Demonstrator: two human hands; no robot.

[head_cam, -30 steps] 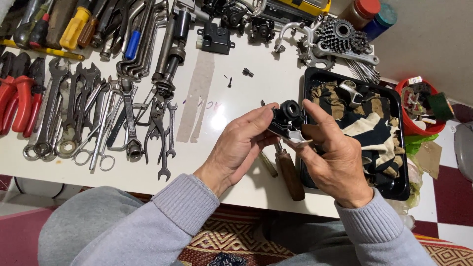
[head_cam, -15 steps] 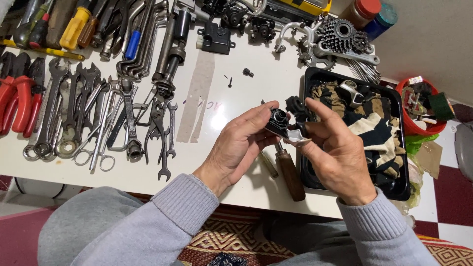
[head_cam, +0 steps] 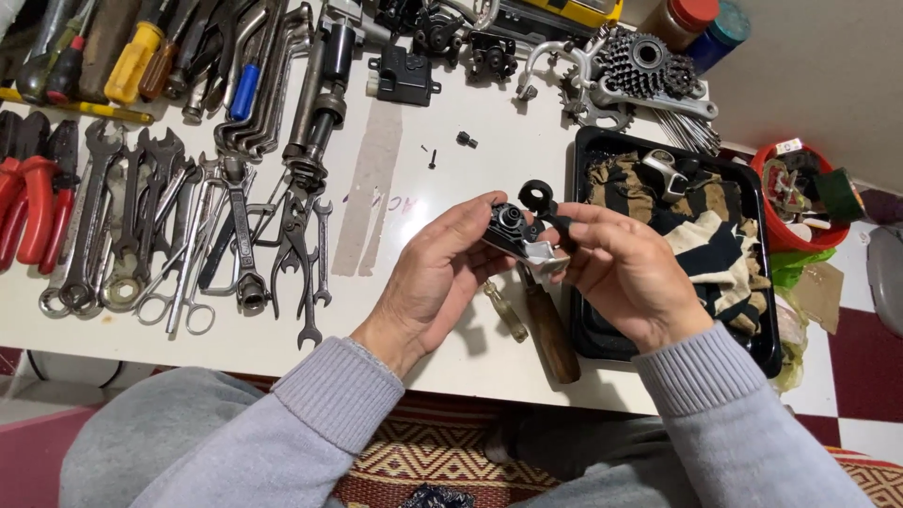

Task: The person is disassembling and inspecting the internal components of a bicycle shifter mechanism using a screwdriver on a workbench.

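My left hand [head_cam: 437, 273] grips a small black mechanical part [head_cam: 513, 229] with a silver underside, held above the white table [head_cam: 395, 188]. My right hand [head_cam: 625, 273] pinches a black lever with a ring-shaped end [head_cam: 538, 198], lifted just off the top of that part. Both hands meet over the table's front edge. Below them lie a wooden-handled tool [head_cam: 550, 329] and a small brass-coloured driver [head_cam: 506, 312].
Spanners, pliers and scissors [head_cam: 188, 226] lie in rows at the left. A black tray [head_cam: 588, 329] holding rags and metal pieces sits at the right. Sprockets [head_cam: 640, 61] and black parts lie at the back. A red bucket [head_cam: 800, 202] stands on the floor.
The ring-ended lever has come away from the black part and risen above it in my right hand. My left hand has kept holding the part in the same place.
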